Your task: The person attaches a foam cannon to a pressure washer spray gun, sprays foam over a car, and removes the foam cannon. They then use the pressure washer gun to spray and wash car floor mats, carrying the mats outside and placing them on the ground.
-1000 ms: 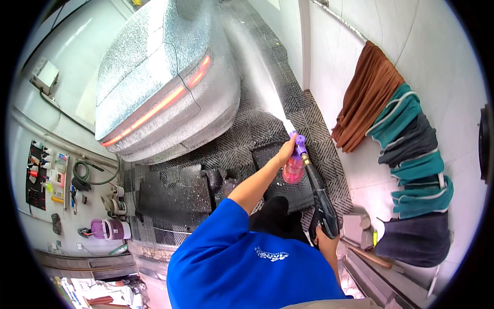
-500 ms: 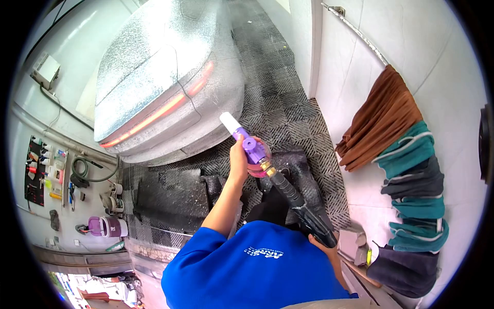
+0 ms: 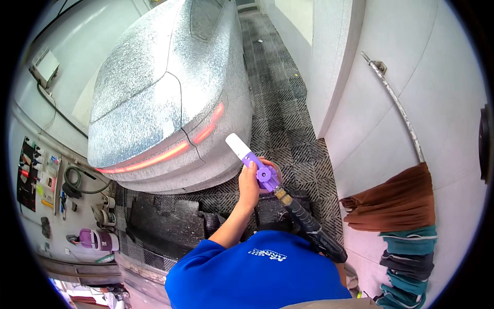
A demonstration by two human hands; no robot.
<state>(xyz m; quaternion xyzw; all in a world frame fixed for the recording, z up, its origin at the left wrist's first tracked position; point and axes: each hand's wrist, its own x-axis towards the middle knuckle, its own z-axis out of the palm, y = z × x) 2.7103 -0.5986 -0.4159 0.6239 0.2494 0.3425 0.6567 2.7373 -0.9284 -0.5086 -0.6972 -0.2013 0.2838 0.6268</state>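
My left hand (image 3: 249, 186) is closed around the purple head of a foam cannon (image 3: 264, 174) with a white nozzle, which points up and left towards the car. A brass coupling joins it to a black pressure washer gun (image 3: 307, 220). My right hand is at the rear of that gun, low beside my blue shirt; its fingers are mostly hidden, with only a bit of forearm (image 3: 340, 269) showing. Ahead stands the rear of a car (image 3: 170, 118), coated in whitish foam, its red light bar glowing.
Black floor mats (image 3: 164, 221) lie on the dark grid floor (image 3: 280, 103) behind the car. Brown and teal towels (image 3: 393, 201) hang from a rail at right. Bottles, a coiled hose (image 3: 74, 180) and a purple bucket (image 3: 100, 240) line the left wall.
The view has shifted, so the towels sit lower and more of the car's side shows. The foam cannon's nozzle appears lower and slightly right. Both hands keep their hold.
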